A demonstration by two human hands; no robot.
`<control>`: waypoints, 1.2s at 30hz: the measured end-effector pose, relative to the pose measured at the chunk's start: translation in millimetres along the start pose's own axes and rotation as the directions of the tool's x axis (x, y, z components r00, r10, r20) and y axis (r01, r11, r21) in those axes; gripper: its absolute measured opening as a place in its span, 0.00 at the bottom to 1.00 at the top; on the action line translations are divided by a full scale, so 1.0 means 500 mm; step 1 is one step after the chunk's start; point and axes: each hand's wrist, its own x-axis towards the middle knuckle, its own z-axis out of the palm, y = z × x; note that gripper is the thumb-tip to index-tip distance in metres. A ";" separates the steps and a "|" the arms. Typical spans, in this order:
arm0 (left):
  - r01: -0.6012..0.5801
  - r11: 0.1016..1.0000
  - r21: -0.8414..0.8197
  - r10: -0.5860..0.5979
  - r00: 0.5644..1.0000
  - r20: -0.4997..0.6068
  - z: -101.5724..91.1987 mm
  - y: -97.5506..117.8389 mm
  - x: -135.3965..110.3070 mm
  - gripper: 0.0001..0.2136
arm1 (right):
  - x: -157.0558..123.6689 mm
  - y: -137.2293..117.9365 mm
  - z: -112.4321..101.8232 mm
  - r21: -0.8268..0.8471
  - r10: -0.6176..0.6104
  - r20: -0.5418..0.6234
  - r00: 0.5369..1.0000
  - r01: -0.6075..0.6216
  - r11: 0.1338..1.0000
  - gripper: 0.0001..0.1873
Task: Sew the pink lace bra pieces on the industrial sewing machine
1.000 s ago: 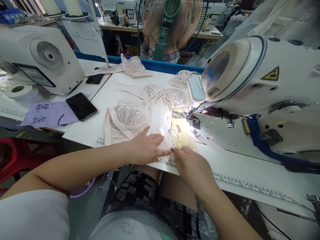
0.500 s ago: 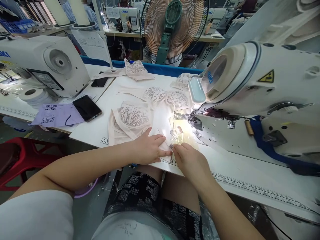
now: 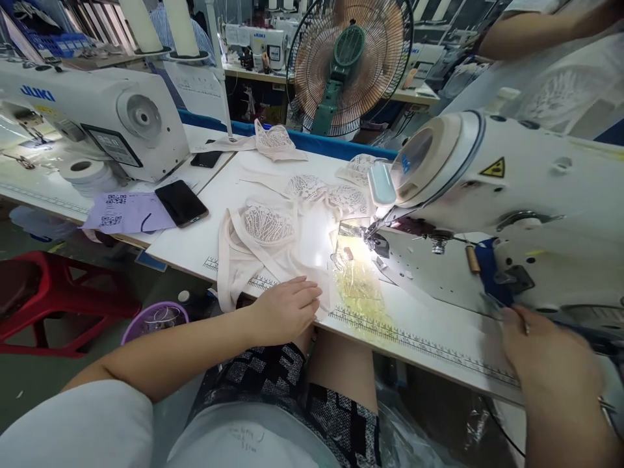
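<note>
A pale beige bra [image 3: 268, 224] with lace cups lies on the white sewing table, one strap reaching over its front edge. At the near edge my left hand [image 3: 287, 310] is closed on the bra's fabric, fingers together. Far to the right, my right hand [image 3: 550, 364] is blurred by motion, its fingers closed around a thin metal tool [image 3: 524, 323]; its kind is unclear. It is near the right end of the sewing machine [image 3: 453, 169], whose lamp lights the needle area. Yellowish clear film [image 3: 361, 289] covers the table before the needle.
More lace bra pieces [image 3: 346, 198] lie behind. A black phone [image 3: 181, 203] and purple paper [image 3: 129, 213] sit left, by another sewing machine [image 3: 141, 123]. A fan [image 3: 348, 62] stands behind. Another person's arm [image 3: 541, 32] reaches in at upper right. A red stool [image 3: 63, 299] stands left.
My right hand has moved from beside my left hand far to the right. My left hand has drawn slightly toward me, its spread fingers now together. Another person's arm has come into view.
</note>
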 end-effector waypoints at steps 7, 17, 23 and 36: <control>0.084 0.992 -0.098 -0.088 0.996 -0.030 -0.006 0.004 0.015 0.14 | -0.151 -0.296 0.019 0.200 -0.339 0.201 0.919 0.300 0.933 0.11; 0.065 0.998 0.020 -0.067 0.979 0.190 0.030 -0.035 0.034 0.18 | -0.154 -0.428 0.024 0.033 -0.378 0.473 0.796 0.413 0.910 0.09; 0.107 0.994 -0.024 -0.097 0.960 0.261 0.012 -0.035 0.037 0.18 | -0.132 -0.441 0.006 0.014 -0.357 0.570 0.740 0.425 0.905 0.09; 0.124 0.991 -0.059 -0.104 0.960 0.260 0.019 -0.037 0.033 0.17 | -0.114 -0.415 -0.004 0.103 -0.354 0.622 0.699 0.375 0.921 0.08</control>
